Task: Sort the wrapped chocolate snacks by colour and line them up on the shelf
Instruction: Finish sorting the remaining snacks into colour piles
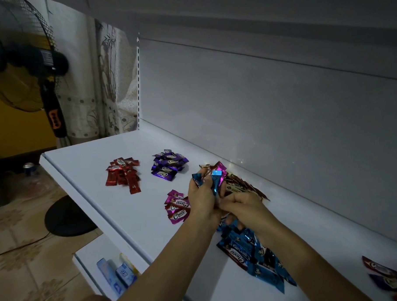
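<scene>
Sorting tip: peel one blue wrapper [215,180] at a time from the bunch and drop it flat on its own colour pile.
Left hand [202,196]: curled, clutching several mixed wrappers upright.
Right hand [242,208]: fingers bent, pinching the bunch's lower end.
Blue pile [254,255]: just near-right of both hands.
Pink pile [177,206]: touching left hand's left side.
Red pile [123,174], purple pile [168,166]: far left on the shelf [126,211], apart.

Both forearms are bare up to the bottom edge of the picture, with no sleeve, watch, bracelet or ring showing on them, and the left hand [202,197] and right hand [242,209] are ungloved, the fingernails short and plain.
</scene>
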Demonstrator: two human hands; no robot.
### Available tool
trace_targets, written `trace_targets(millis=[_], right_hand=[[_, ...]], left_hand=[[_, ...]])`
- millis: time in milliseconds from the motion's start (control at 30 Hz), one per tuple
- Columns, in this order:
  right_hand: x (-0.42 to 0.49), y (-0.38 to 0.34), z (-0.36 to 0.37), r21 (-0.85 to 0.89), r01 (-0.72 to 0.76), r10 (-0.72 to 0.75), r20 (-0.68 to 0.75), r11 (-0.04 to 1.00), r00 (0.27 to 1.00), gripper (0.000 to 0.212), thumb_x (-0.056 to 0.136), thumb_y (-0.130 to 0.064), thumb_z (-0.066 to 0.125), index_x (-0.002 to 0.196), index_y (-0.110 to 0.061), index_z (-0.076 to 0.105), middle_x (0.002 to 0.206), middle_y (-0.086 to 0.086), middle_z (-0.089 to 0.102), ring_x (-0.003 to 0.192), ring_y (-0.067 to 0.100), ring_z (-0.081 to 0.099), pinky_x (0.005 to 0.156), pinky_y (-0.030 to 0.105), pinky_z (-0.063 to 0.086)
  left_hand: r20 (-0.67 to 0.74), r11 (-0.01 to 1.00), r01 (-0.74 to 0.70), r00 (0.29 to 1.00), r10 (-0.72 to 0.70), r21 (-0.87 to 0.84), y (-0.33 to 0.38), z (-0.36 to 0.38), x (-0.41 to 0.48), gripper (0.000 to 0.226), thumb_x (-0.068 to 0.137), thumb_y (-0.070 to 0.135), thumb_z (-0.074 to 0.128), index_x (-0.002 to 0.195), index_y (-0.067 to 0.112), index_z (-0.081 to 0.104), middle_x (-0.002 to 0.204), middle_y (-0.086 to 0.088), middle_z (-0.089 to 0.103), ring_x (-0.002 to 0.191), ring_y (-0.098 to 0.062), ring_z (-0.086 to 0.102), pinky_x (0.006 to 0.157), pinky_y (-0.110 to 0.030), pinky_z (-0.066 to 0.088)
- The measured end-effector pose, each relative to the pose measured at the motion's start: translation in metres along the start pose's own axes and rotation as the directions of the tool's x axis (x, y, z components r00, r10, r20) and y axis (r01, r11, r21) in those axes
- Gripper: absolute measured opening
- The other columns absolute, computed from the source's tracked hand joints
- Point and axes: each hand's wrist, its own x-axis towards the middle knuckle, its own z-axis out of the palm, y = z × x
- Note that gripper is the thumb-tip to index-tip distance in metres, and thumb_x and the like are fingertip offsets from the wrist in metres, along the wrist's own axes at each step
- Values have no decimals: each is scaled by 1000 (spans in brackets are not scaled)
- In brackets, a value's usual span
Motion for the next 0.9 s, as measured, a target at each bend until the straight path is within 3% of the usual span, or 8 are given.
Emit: trace_targets(millis=[167, 300, 400, 533, 667, 733, 800, 900], right_hand=[[3, 2, -6, 92, -32, 29, 33, 995, 999, 14, 83, -24, 67, 86, -11, 70, 71, -6, 70, 60, 4, 60, 51, 21, 38], [2, 2, -12, 257, -63, 48, 62, 964, 997, 6, 82, -14, 66, 82, -9, 68, 74, 5, 72, 63, 12, 65, 52, 23, 44], [1, 3, -11, 307, -23, 13, 35, 952, 999, 9, 83, -12, 68, 91, -10, 66, 76, 5, 73, 67, 17, 70, 53, 22, 50], [4, 6, -7, 217, 22, -20, -7, 976, 1000, 14, 81, -14, 72, 92, -20, 65, 82, 1, 74, 69, 14, 69, 58, 22, 53], [11, 10, -37, 89, 57, -55, -26, 994, 998, 13, 83, -15, 68, 90, -26, 72, 77, -1, 73, 61, 11, 66, 52, 19, 48], [18, 12, -55, 119, 67, -60, -63, 991, 996, 14, 83, -14, 68, 89, -25, 73, 76, 0, 73, 58, 9, 64, 51, 20, 48], [33, 17, -65, 123, 90, -69, -163, 988, 984, 12, 82, -17, 70, 91, -23, 72, 80, -2, 73, 62, 7, 65, 54, 21, 48], [67, 25, -61, -128, 190, -225, -376, 973, 899, 10, 79, -17, 74, 79, -25, 68, 80, -8, 69, 71, 6, 64, 64, 20, 47]], left_hand=[[7, 1000, -12, 1000, 12, 25, 1, -1, 7, 25, 99, 4, 45, 117, 17, 57, 110, -13, 62, 87, -23, 63, 65, -27, 58], [-2, 998, -17, 1000, 18, 52, 2, -7, 10, 32, 100, 1, 40, 125, 16, 54, 114, -15, 61, 99, -28, 63, 84, -41, 55], [10, 986, -62, 998, 61, 153, -3, -9, 9, 31, 100, 3, 42, 125, 16, 55, 112, -13, 63, 100, -27, 63, 86, -41, 54], [115, 910, -218, 975, 189, 353, -10, -12, 9, 24, 99, 8, 47, 113, 24, 59, 116, -10, 64, 105, -24, 64, 91, -41, 54], [321, 770, -417, 902, 288, 483, -6, -31, 18, 28, 99, 5, 46, 108, 28, 59, 112, 2, 65, 97, -9, 66, 72, -21, 56], [367, 717, -452, 885, 287, 531, -7, -41, 21, 30, 100, 5, 43, 109, 28, 58, 111, 6, 66, 94, -2, 66, 67, -16, 53], [349, 701, -454, 887, 301, 550, -13, -47, 24, 30, 101, 5, 41, 109, 28, 59, 103, 14, 69, 87, 3, 65, 61, -14, 51], [331, 682, -482, 875, 352, 550, -20, -52, 26, 26, 101, 11, 44, 109, 29, 60, 100, 15, 69, 82, 0, 65, 55, -15, 49]])
